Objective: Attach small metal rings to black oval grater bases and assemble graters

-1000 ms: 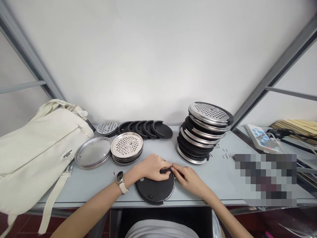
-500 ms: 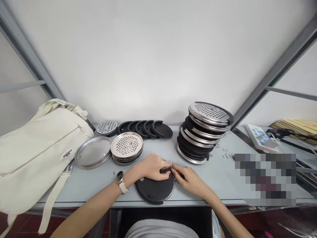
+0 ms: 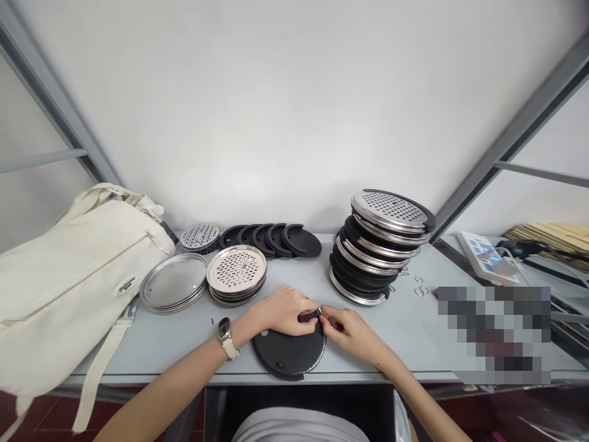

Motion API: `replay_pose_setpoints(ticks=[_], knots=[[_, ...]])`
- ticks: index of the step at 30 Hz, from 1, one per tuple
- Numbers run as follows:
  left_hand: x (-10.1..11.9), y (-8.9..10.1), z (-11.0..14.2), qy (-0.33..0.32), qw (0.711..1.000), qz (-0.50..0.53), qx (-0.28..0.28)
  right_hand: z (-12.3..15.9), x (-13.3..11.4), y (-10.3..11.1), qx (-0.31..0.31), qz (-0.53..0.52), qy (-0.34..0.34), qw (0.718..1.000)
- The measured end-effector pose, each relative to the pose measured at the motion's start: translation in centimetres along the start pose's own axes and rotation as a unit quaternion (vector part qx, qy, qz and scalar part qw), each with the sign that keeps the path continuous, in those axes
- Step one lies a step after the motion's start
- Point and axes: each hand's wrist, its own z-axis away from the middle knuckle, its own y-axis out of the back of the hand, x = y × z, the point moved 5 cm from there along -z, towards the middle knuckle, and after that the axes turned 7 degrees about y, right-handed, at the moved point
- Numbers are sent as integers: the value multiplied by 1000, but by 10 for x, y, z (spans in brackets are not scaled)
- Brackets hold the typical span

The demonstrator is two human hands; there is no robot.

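A round black disc (image 3: 291, 351) with a shiny metal rim lies at the table's front edge. My left hand (image 3: 289, 312) is closed on its far edge, thumb and fingers around a raised black part. At the far right edge of the disc, my right hand (image 3: 346, 326) pinches a small metal ring (image 3: 319, 311) between thumb and forefinger. The fingertips partly hide the ring, and I cannot tell whether it passes through the disc. Several loose metal rings (image 3: 418, 280) lie to the right on the table.
A tall leaning stack of perforated metal discs and black holders (image 3: 375, 270) stands at right. Perforated plates (image 3: 237, 270), plain metal plates (image 3: 175, 282) and overlapping black discs (image 3: 301, 241) sit at left and back. A cream bag (image 3: 92, 276) occupies the left; a power strip (image 3: 488, 258), the right.
Both hands stay almost in place at the disc's edge. The right fingers have shifted very slightly around the ring; the whole view has moved a little.
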Motion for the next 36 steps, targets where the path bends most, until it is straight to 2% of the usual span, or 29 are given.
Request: replay_pose_setpoints(ticks=[24,36], knots=[[-1,1,-2,53,999,3,9,-1,-5,2,19,19,-24,999],[-1,1,-2,61,998,-3,5,-1,-6,-1,36,78,-32,996]])
